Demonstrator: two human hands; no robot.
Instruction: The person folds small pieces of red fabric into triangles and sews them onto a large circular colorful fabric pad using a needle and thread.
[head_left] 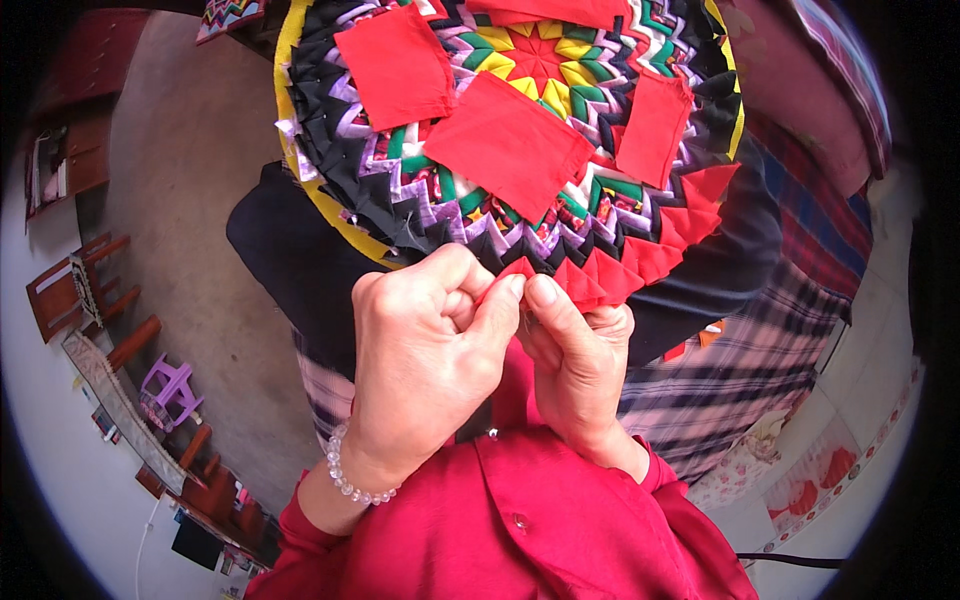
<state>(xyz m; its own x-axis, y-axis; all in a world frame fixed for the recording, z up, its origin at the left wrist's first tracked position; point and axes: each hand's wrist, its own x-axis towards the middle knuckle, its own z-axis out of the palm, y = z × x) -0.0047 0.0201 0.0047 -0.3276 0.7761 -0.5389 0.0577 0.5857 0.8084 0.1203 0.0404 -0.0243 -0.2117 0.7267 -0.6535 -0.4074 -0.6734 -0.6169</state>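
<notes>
A round patchwork piece (385, 185) of folded fabric points, ringed in black, lilac, green, white and yellow, rests on my lap. Red folded points (640, 262) line part of its near right edge. At that edge my left hand (425, 335), with a clear bead bracelet on its wrist, pinches a small red folded fabric piece (518, 268). My right hand (575, 355) pinches the near edge beside it, thumb tip close to the left thumb. Whether a needle is between the fingers cannot be seen. Loose red cloth pieces (508, 145) lie on top of the patchwork.
A yellow strip (290, 60) borders the patchwork's outer left side. Plaid cloth (740, 360) spreads to my right, beside a dark pink padded seat (800, 90). On the floor at left stand a purple plastic stool (172, 388) and wooden furniture (75, 285).
</notes>
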